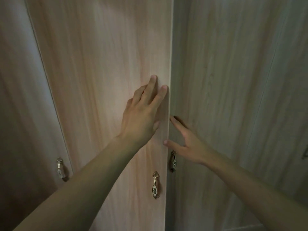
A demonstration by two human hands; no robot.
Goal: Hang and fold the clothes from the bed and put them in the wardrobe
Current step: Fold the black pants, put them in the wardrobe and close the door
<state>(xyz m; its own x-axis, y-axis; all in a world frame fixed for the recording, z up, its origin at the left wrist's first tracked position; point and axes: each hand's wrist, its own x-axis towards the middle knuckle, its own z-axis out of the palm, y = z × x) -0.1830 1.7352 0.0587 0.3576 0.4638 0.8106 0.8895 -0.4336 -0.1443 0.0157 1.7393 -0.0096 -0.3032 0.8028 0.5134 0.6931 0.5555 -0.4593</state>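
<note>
Left hand point(141, 114) flat on wardrobe door point(100, 80).

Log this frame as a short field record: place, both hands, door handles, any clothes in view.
place: in front of wooden wardrobe doors
left hand: flat on the middle door, fingers straight, near its right edge
right hand: fingers spread at that door's edge, holding nothing
door handles: three ornate metal ones, left, middle, right; none touched
clothes: none visible

Wardrobe point(100, 64) of pale wood-grain doors bearing ornate metal handles point(155, 185).
</note>
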